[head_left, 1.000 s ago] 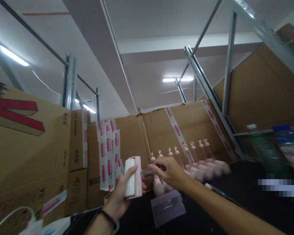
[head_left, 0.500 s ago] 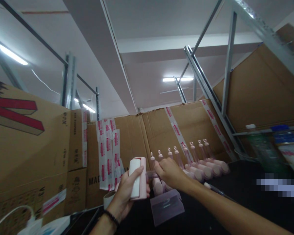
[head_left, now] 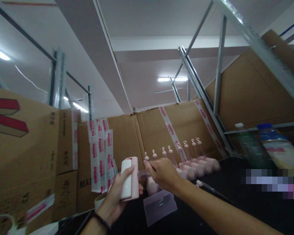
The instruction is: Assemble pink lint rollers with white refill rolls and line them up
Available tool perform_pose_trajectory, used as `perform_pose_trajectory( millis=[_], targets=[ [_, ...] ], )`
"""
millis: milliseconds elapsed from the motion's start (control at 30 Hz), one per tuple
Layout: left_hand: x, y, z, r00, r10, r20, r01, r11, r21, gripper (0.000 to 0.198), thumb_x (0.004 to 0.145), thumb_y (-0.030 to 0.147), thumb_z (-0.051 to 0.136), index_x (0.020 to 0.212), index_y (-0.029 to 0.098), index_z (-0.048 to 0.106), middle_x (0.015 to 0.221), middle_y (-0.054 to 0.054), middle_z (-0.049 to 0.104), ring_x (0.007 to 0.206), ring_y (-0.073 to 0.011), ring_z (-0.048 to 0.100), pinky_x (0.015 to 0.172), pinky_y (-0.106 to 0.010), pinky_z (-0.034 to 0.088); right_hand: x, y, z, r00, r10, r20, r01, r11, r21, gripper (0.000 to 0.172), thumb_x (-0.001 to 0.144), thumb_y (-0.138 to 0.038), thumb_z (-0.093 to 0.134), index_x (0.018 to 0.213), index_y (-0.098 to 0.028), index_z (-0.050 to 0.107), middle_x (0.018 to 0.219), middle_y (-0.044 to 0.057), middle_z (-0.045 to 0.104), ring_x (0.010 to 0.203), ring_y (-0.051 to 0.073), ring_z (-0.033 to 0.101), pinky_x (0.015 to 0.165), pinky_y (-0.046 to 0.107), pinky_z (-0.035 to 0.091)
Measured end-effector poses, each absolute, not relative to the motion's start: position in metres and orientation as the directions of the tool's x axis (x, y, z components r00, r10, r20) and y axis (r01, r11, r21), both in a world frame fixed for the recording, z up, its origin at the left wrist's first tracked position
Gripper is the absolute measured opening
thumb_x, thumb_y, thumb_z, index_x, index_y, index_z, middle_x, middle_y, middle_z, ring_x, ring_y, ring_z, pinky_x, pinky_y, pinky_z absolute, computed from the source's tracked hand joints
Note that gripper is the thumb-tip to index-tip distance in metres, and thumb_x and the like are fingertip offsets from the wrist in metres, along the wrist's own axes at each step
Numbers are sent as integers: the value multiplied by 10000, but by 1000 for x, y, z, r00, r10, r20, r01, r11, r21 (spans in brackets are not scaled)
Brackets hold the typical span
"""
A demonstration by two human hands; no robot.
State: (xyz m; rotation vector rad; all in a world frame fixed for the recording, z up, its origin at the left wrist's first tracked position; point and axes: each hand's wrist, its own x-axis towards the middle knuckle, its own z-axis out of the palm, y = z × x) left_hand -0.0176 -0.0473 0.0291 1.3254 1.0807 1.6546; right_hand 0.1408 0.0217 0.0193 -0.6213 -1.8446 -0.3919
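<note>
My left hand (head_left: 116, 192) is wrapped round a pink-and-white oblong case (head_left: 129, 179), held upright with its white face toward me. My right hand (head_left: 163, 171) is closed on a translucent pink piece (head_left: 143, 174) that reaches to the case's right side; its far end is hidden by my fingers. Behind the right hand stands a row of clear pinkish tubes with ring-topped caps (head_left: 185, 145). Pink cylinders (head_left: 197, 169) lie in front of them. Below my hands is a translucent pink sheet-like pouch (head_left: 159, 207) on the black surface.
A slim clear item with a white tip (head_left: 210, 188) lies right of my forearm. A green bottle (head_left: 252, 148) and a blue-capped container (head_left: 279, 145) stand at right. Cardboard walls (head_left: 127, 137) and metal posts (head_left: 198, 78) enclose the surface. A tape roll (head_left: 99, 199) is partly behind my left wrist.
The whole view has shifted, so everything sits slightly farther left. Both hands keep the same hold on the case and the translucent piece.
</note>
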Motion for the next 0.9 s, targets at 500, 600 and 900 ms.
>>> perform_pose_trajectory(
  millis=[500,600,900],
  targets=[
    [-21,-36,27,384,566,729,842,-539,-26,305,755,231,636,1058,250,664,1196,-57,685,1194,-273,573,1172,-561,170,128,23,18,-88,446,891,400,834,-379,397,960,-368,463,678,-155,643,661,54,672,580,122,540,546,266,262],
    [-20,-35,26,340,599,725,846,-532,43,115,798,251,614,896,240,673,897,-15,739,889,-227,678,1115,-502,304,130,20,27,-142,449,882,293,870,-396,514,997,-445,362,685,-151,647,643,49,661,602,126,570,548,247,297],
    [-36,-23,32,-107,656,748,479,-625,617,224,767,393,629,791,212,500,551,54,592,457,-154,605,465,-242,455,220,78,38,-155,737,658,641,582,-500,175,698,-239,705,548,-174,642,516,37,627,553,163,600,553,256,392]
  ],
)
